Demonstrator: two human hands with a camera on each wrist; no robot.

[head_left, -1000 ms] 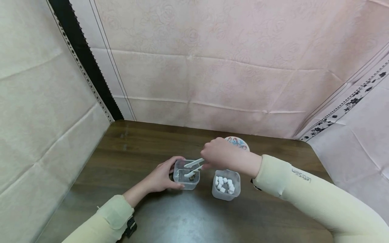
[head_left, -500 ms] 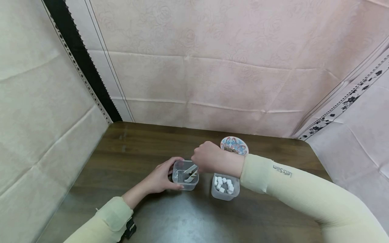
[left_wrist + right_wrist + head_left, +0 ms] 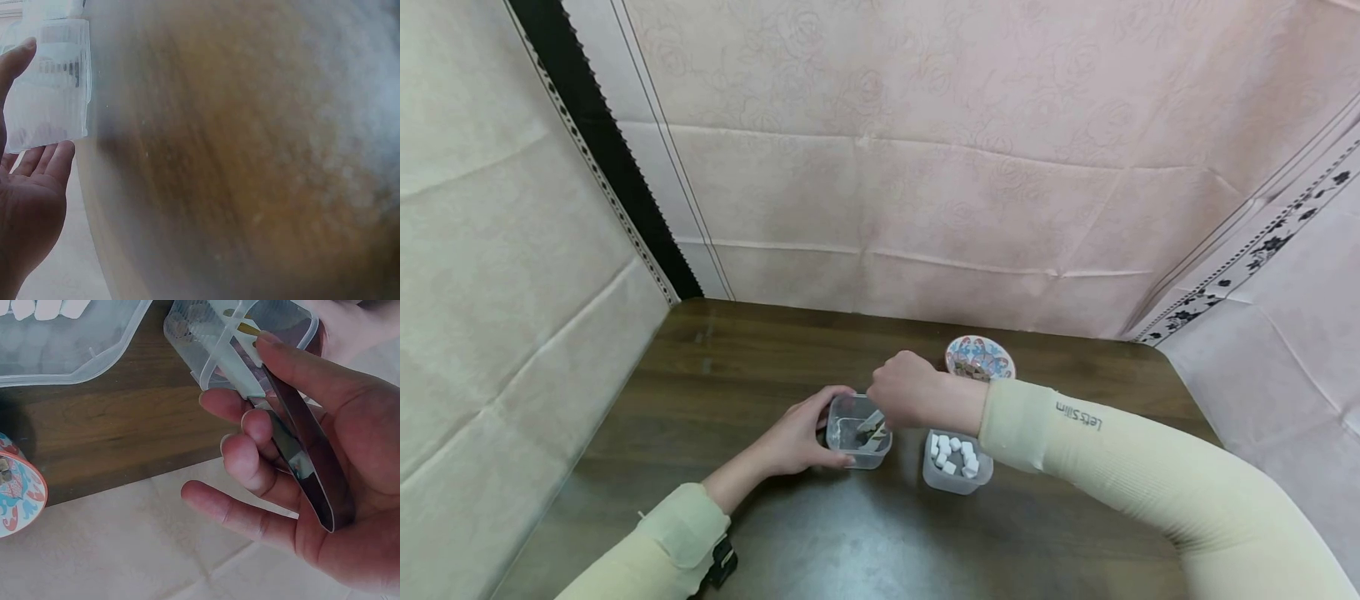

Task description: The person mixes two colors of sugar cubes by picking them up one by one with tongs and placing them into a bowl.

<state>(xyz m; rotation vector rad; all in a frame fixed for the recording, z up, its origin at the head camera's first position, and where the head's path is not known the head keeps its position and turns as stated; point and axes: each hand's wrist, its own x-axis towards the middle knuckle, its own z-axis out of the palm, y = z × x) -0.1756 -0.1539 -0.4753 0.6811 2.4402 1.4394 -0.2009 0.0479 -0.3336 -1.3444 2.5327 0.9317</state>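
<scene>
Looks like the right hand [image 3: 898,390] has slid left and in over the near plastic tub [image 3: 861,461] since a second ago, and the pale-tipped metal tongs [image 3: 315,450] it's pinching are now reaching down inside, where the tips were showing wide apart before. Left hand [image 3: 801,433] hasn't really budged: it's gripping the tub's left side, thumb along the front, so the hands are working close together but not obviously touching. Something yellow-brown [image 3: 248,329] is sitting in the tub right between the tong tips, though I honestly can't tell if they're squeezing it yet. My read is that the job's going from lining up to grabbing, with the left hand keeping the tub steady. Just right of the tub, a second clear tub [image 3: 951,483] is holding white cubes [image 3: 950,468], and a patterned bowl [image 3: 996,360] with brown bits [image 3: 973,372] is sitting behind it to the right.
</scene>
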